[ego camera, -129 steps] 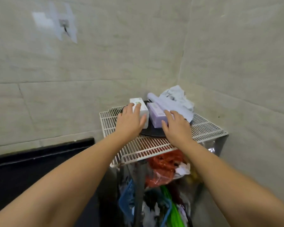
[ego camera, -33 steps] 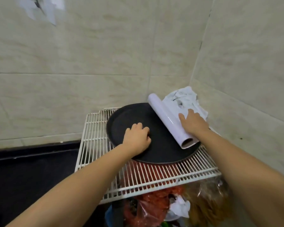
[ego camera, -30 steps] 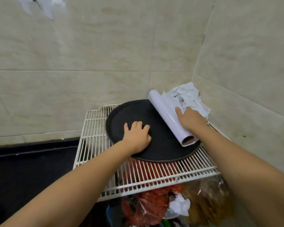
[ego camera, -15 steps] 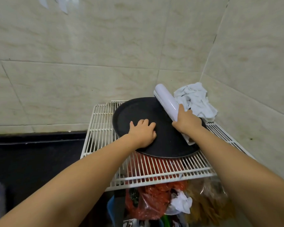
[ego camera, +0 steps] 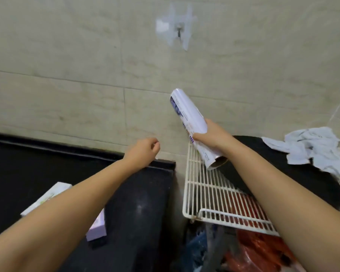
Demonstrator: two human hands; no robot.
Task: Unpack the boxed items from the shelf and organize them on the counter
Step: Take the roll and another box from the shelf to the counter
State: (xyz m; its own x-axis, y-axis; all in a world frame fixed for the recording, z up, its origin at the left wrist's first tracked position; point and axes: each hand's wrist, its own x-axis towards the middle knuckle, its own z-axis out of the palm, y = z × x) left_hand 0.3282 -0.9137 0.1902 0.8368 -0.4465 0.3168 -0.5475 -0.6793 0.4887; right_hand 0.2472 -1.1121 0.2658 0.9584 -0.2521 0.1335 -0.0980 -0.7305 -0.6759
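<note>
Far left, on the black worktop [ego camera: 141,209]: a white box [ego camera: 53,192] with green print, lying flat, its right part hidden under the left forearm. Just right of it, past the forearm, a lilac box [ego camera: 98,227] near the worktop's front, also flat; whether the two boxes touch, cannot tell.

Above the worktop's back edge, near its right end: left hand [ego camera: 144,151], empty, fingers loosely curled, thumb and forefinger close together, nothing between them.

Behind, on the tiled wall [ego camera: 67,65]: a clear adhesive hook [ego camera: 178,29], stuck high up, bare.

Right of the worktop, a narrow gap, then a white wire shelf [ego camera: 210,197]. Over its back left corner: right hand [ego camera: 211,135], wrapped around the middle of a white roll [ego camera: 192,124], held off the shelf. Roll tilted, top end leaning left toward the wall, lower open end showing a cardboard core and pointing down at the shelf. Blue and red print along its left side, too blurred to read.

On the shelf, partly hidden by the right forearm: a round black tray [ego camera: 306,179]. On the tray's back right part, a crumpled white cloth [ego camera: 312,148], spilling past the rim toward the right.

Below the shelf, seen through the wires: red bags [ego camera: 263,250] and something blue [ego camera: 196,246], jumbled, unclear.
</note>
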